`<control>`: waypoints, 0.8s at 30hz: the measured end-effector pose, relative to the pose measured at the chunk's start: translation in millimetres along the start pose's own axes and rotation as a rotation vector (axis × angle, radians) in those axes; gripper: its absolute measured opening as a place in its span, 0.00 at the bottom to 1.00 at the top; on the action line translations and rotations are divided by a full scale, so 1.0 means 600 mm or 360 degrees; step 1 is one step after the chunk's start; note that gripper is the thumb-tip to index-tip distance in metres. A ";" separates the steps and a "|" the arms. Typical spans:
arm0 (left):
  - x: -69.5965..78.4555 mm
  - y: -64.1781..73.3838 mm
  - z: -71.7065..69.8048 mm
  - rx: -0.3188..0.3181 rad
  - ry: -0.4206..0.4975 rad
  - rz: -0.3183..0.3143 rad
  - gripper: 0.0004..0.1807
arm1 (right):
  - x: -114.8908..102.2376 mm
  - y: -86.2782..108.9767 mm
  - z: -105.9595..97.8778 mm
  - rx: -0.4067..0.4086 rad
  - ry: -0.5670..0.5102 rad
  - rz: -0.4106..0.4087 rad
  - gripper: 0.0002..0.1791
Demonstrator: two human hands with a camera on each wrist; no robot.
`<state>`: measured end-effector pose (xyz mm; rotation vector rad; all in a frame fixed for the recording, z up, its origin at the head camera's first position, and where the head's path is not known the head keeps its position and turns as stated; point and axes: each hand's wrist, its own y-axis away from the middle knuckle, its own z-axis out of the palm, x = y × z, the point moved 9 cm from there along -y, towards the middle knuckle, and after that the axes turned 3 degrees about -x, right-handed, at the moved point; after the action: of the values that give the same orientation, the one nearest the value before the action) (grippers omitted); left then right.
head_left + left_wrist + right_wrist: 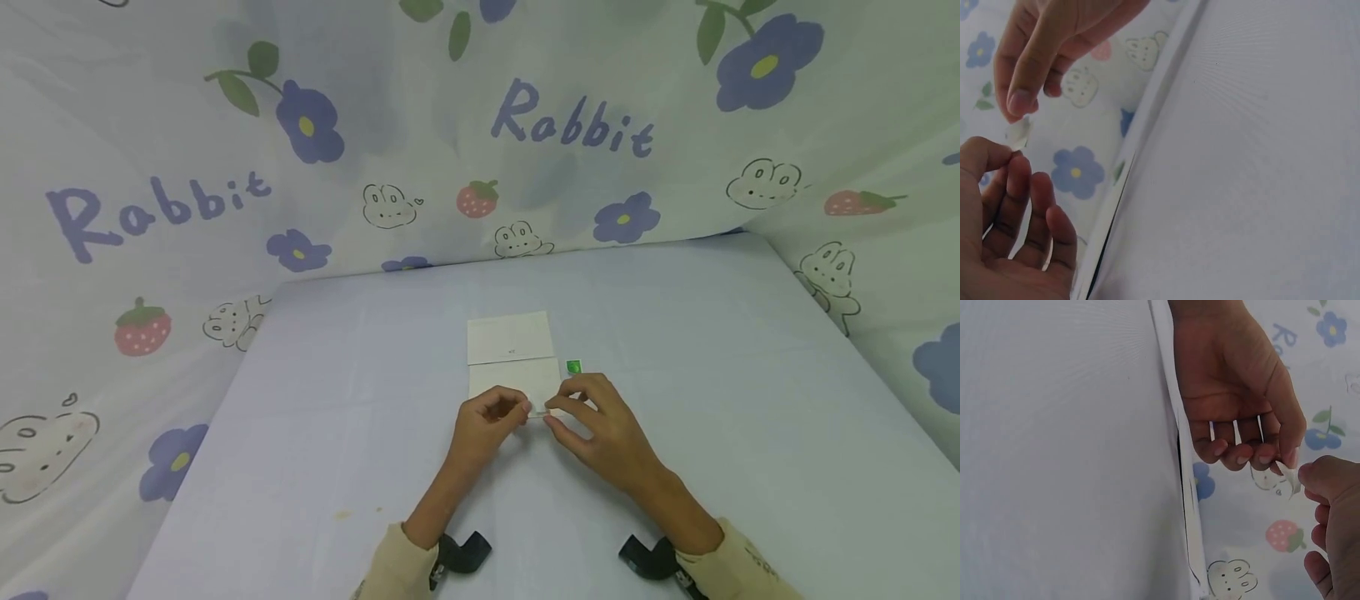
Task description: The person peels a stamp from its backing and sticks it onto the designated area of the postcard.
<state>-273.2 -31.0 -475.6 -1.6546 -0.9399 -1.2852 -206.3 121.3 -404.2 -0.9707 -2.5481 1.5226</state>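
Observation:
Between the two hands is a small, thin whitish slip (1020, 132), bent at one corner in the right wrist view. My left hand (486, 421) pinches one side of it between thumb and index finger, its other fingers spread apart in the left wrist view. From the other side, my right hand (609, 429) grips it with thumb and fingertips. Just beyond the hands lies a white folded card (512, 337), opened flat, a tiny mark on its far half. The near half is partly hidden behind the fingers. What is on the slip is too small to tell.
A small bright green square (573, 367) lies right of the card, close to the right hand's knuckles. White cloth covers the table (360, 417). Patterned fabric (420, 150) hangs along its back and sides. Black wrist devices (465, 552) sit at both sleeves.

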 end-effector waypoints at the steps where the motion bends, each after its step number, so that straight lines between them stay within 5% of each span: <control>1: 0.001 0.000 0.001 -0.0003 -0.0012 0.0008 0.07 | 0.001 0.000 0.001 0.0002 0.0001 -0.0001 0.12; 13: 0.007 0.002 0.006 -0.0036 -0.0041 0.0060 0.07 | 0.003 0.002 0.009 -0.0067 0.0014 -0.0012 0.04; 24: 0.005 0.001 0.004 0.0019 -0.0144 0.0054 0.03 | 0.019 0.006 0.001 -0.0010 -0.0086 0.0136 0.02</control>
<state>-270.9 -28.7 -473.0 -1.7244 -0.9669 -1.1888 -213.9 127.6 -410.6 -1.0666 -2.5812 1.5840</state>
